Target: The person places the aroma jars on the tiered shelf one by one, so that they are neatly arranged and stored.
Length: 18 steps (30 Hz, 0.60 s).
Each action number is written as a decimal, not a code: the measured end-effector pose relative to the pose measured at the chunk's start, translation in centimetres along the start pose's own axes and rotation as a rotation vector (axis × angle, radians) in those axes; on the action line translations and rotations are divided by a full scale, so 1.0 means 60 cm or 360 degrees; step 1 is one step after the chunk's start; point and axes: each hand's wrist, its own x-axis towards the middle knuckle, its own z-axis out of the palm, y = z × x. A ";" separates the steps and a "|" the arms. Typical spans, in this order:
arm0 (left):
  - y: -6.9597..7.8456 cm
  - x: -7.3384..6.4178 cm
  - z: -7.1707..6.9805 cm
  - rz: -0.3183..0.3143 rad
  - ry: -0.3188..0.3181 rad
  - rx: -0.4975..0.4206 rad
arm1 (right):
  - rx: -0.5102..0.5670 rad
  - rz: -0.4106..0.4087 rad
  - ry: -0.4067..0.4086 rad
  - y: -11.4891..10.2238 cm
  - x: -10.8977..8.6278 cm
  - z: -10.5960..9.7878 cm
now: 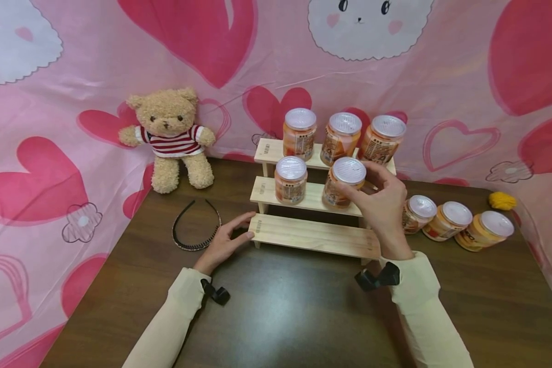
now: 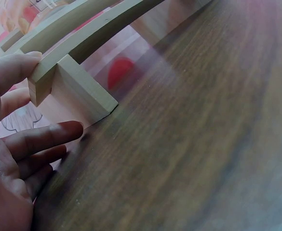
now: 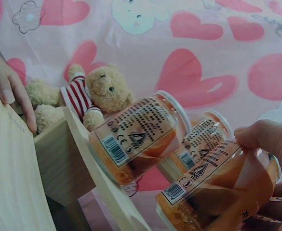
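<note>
My right hand [image 1: 383, 199] grips a jar with orange contents and a clear ribbed lid [image 1: 344, 186], thumb and fingers round its sides. This jar is over the right part of the middle step [image 1: 313, 197] of a light wooden three-step stand. Its barcode label faces the right wrist camera. One more jar [image 1: 291, 181] stands on that step's left part. With its fingers fairly straight, my left hand [image 1: 225, 243] touches the left end of the lowest step [image 1: 313, 236]. In the left wrist view, a fingertip [image 2: 33, 55] lies at the plank's corner.
Three similar jars line the top step [image 1: 270, 150]. Right of the stand, three more jars [image 1: 448, 220] are on the brown table, near a yellow object [image 1: 502, 201]. A teddy bear [image 1: 170, 138] sits at the back left, with a dark headband [image 1: 190, 247] in front.
</note>
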 end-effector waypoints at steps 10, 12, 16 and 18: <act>0.000 0.001 0.000 0.0010 -0.0002 0.0009 | -0.0048 -0.0045 -0.0033 0.013 0.002 0.020; -0.001 0.001 0.000 0.0011 -0.0001 0.0010 | -0.0068 -0.0041 -0.0035 0.016 0.001 0.023; -0.002 0.001 0.000 0.0013 -0.0001 0.0013 | -0.0115 -0.0031 -0.0034 0.022 0.000 0.025; -0.003 0.001 0.000 0.0014 -0.0003 0.0015 | -0.0137 -0.0029 -0.0028 0.024 0.000 0.027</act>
